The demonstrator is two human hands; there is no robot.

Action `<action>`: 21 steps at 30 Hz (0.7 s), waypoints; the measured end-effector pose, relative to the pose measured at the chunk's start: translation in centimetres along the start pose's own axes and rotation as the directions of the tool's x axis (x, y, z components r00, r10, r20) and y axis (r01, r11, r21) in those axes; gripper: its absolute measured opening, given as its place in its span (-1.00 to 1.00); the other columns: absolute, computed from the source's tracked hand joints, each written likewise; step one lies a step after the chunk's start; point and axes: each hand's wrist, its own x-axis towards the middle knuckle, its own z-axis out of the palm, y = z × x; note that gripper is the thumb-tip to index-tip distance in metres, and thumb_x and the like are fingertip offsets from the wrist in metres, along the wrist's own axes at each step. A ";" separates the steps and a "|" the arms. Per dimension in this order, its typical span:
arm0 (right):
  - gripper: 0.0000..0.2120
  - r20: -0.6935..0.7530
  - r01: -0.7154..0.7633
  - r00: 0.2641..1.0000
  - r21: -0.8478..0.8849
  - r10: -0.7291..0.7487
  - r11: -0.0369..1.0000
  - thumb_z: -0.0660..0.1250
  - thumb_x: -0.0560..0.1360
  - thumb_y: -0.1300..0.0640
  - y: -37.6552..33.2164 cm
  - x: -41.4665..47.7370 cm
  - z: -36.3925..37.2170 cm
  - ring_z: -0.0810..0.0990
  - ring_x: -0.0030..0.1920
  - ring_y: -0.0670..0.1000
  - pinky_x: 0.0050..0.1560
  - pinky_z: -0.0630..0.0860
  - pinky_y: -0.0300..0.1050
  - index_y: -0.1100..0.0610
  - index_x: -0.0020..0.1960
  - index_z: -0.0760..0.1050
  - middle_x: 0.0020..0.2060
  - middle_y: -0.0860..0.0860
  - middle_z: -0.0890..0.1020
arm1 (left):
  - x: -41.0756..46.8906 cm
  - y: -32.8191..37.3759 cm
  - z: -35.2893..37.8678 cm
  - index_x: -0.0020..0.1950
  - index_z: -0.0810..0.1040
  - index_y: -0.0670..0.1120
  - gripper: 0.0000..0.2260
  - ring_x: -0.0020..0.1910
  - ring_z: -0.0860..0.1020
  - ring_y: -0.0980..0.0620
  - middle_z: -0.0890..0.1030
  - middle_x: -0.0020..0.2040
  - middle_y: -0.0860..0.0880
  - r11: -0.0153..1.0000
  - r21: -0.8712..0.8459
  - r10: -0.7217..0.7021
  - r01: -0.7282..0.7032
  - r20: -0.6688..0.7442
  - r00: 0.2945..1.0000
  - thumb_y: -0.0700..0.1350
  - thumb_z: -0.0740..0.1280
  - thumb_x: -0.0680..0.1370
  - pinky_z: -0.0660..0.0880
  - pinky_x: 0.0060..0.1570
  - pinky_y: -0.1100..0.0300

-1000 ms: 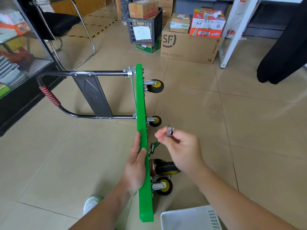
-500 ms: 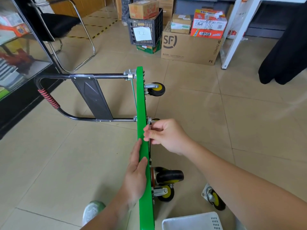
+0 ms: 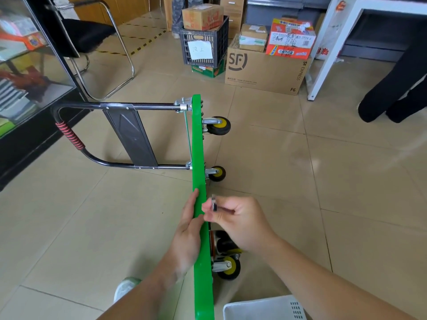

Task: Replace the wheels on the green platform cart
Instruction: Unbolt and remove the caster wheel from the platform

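The green platform cart (image 3: 198, 144) stands on its side edge on the tiled floor, its black folding handle (image 3: 97, 135) stretched out to the left. Yellow-hubbed casters stick out to the right: one far (image 3: 218, 125), one in the middle (image 3: 216, 173), and two near ones (image 3: 227, 267) partly hidden behind my right hand. My left hand (image 3: 188, 234) rests flat against the cart's upper edge, thumb along the green board. My right hand (image 3: 235, 221) pinches a small metal part (image 3: 214, 202) just right of the board's underside.
A white plastic basket (image 3: 263, 309) sits at the bottom right. Cardboard boxes (image 3: 263, 68) and a black crate (image 3: 204, 41) stand at the back, a chair (image 3: 92, 35) and a glass cabinet (image 3: 25, 65) at the left. A person's dark trouser legs (image 3: 397, 88) stand at the right.
My right hand has come back down the cart's underside from near the middle caster and now holds the small metal part nearer my left hand. The left hand has kept its place.
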 end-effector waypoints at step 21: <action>-0.86 -0.117 -0.027 0.993 -0.061 0.020 0.998 0.48 0.53 0.22 -1.5 3.3 -2.2 0.73 0.01 -0.03 0.01 0.67 -0.12 -0.02 -0.03 0.70 -0.09 -0.03 0.76 | -0.1 -0.1 0.1 0.44 0.23 0.46 -0.51 0.53 0.32 0.12 0.34 0.56 0.15 1.000 -0.013 -0.012 0.012 -0.023 1.000 -0.07 0.15 0.63 0.20 0.58 -0.03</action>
